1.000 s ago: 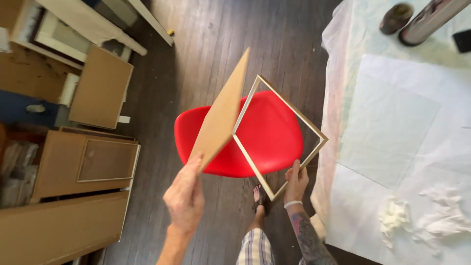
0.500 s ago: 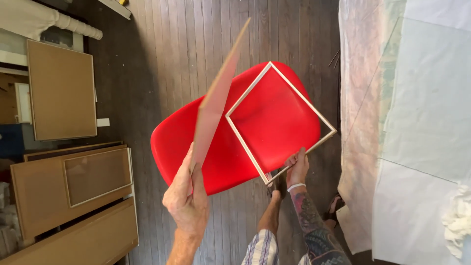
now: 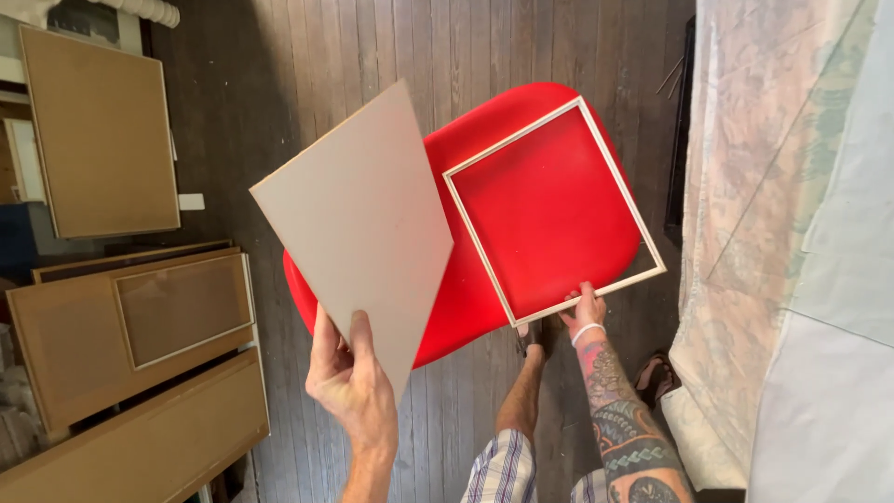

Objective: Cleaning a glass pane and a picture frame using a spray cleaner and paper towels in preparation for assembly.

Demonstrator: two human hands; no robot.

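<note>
- Left hand (image 3: 352,387): pinched the grey backing board (image 3: 358,228) at its corner.
- Right hand (image 3: 582,312): gripped the empty wooden frame (image 3: 553,210).
- Board not yet fitted into frame; red chair (image 3: 466,307) beneath.

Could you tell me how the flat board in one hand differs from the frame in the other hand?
The grey-brown board is a solid sheet; the pale wooden frame is open, with the red chair seat showing through. The left hand grips the board at its lower corner; the right hand pinches the frame's bottom rail. Both are thin, rectangular and held tilted above the chair.
</note>
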